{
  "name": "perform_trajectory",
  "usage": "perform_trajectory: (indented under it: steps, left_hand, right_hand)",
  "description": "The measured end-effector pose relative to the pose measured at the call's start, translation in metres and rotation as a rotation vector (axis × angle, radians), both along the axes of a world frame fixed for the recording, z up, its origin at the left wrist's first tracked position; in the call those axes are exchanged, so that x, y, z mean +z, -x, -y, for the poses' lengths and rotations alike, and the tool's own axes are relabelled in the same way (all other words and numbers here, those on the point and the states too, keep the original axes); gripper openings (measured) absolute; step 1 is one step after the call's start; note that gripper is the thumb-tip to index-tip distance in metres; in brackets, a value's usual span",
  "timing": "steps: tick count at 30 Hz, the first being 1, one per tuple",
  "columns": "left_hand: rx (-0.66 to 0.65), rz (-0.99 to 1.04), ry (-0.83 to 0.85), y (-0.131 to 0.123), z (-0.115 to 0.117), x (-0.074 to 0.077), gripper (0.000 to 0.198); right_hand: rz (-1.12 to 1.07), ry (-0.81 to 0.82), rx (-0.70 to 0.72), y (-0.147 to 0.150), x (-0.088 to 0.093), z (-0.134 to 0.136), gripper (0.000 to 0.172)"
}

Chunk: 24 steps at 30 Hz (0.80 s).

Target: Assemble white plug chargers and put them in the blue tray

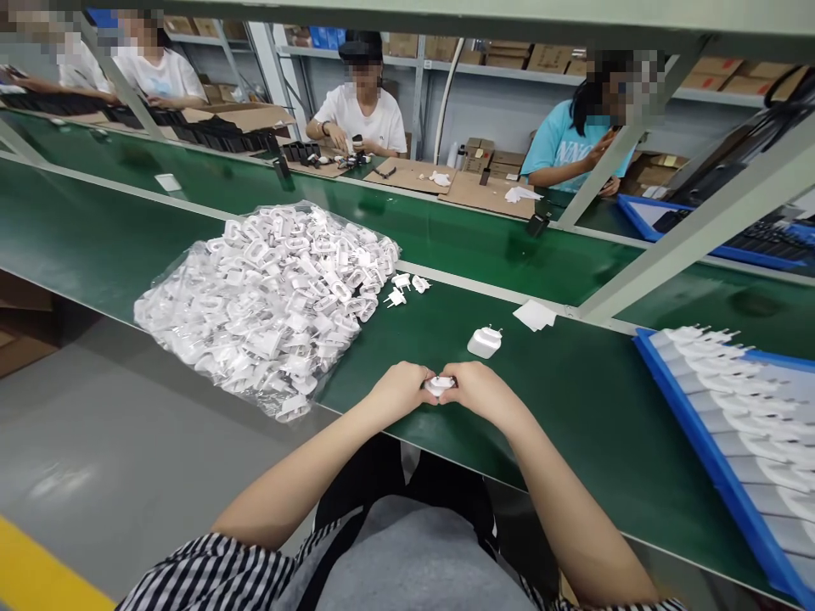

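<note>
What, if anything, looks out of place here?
The clear bag of white plug pieces seems to bulge over the near edge of the table, rather than resting fully on it; three loose pieces lie right of the bag, perhaps spilled.

Along the table's [592,416] near edge, room is left between the right hand [472,386] and blue tray [708,441]; leftward, passage is blocked by the plug-filled plastic bag [251,397].
</note>
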<state>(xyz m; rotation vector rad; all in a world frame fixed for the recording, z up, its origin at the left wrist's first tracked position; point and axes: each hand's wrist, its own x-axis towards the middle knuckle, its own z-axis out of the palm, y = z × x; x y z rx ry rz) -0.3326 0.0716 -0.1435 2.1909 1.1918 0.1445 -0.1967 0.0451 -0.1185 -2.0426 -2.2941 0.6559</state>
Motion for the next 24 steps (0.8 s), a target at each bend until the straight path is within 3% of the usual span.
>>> perform_trajectory:
  steps: [2,7,9,13,17,24]
  left_hand:
    - [-0.044,-0.017,-0.039,0.001,-0.001,0.002,0.028]
    - [-0.102,0.240,-0.020,-0.003,0.000,-0.008,0.030]
    - [-0.098,0.272,-0.030,-0.015,-0.001,-0.011,0.032]
    - [-0.021,0.215,-0.082,-0.046,-0.013,-0.009,0.072]
    - [-0.010,0.191,-0.094,-0.070,-0.033,-0.007,0.093]
    - [-0.201,0.218,-0.119,-0.100,-0.053,-0.009,0.081]
  right_hand:
    - [0.010,0.005,0.016,0.000,0.001,-0.001,0.014]
    - [-0.150,-0.028,-0.020,-0.018,-0.002,0.010,0.018]
    - [-0.214,-0.041,-0.086,-0.033,-0.004,0.018,0.030]
    - [-0.258,-0.068,-0.284,-0.066,-0.006,0.035,0.056]
    - [-0.270,-0.052,-0.396,-0.091,-0.012,0.049,0.052]
    - [-0.254,-0.027,-0.395,-0.104,-0.025,0.051,0.049]
